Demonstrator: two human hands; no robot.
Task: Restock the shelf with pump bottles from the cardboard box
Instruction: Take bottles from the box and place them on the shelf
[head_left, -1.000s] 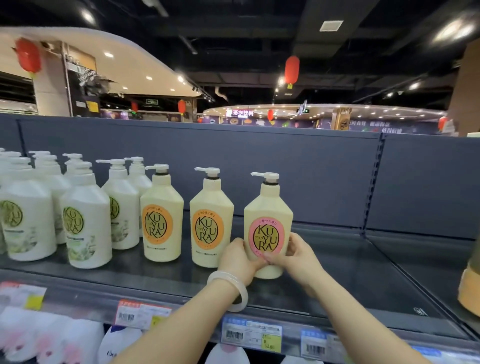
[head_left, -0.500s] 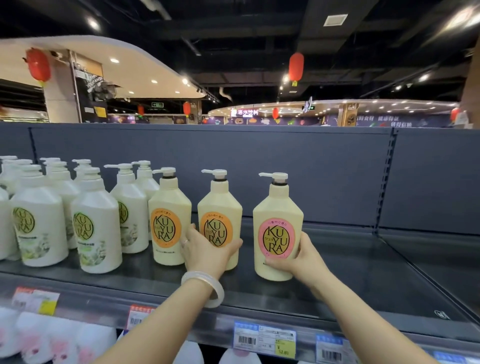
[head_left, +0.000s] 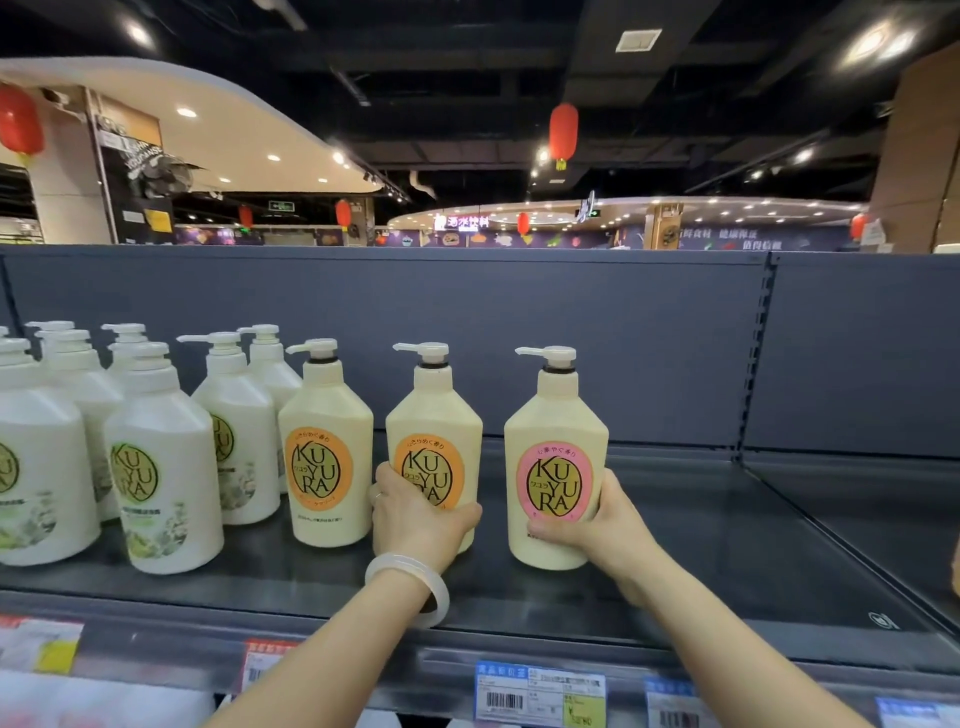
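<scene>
We grip the upright pink-label bottle (head_left: 555, 462) in our right hand (head_left: 605, 530), our left hand (head_left: 415, 525) wrapped round the orange-label bottle (head_left: 434, 441) just left of it.

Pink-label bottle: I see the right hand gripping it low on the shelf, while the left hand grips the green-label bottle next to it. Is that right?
One thing is off. The left hand grips an orange-label bottle, not a green-label one; the green-label bottles stand untouched farther left. The right hand does grip the pink-label bottle low on the shelf. The head view shows it.
</scene>
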